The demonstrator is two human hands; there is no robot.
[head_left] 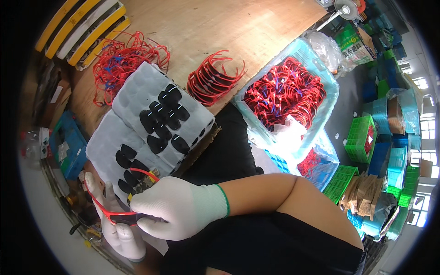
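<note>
My left hand, in a white glove, holds a red glasses frame by its front, thumb below and fingers behind. One temple rises at the left, the other passes behind my right hand. My right hand, also white-gloved, is closed with thumb and forefinger pinching the frame's right end. A dark lens shows in the frame between the hands; I cannot tell whether it is fully seated. Just beyond my hands, dark lenses lie on a pale moulded tray. A second tray beside it bears several more.
Tangled red frames and a neat row of red glasses rest on the wooden table. Right of it, a light-blue lined crate is heaped with red glasses. Yellow-edged frames stand back left; green crates stand far right.
</note>
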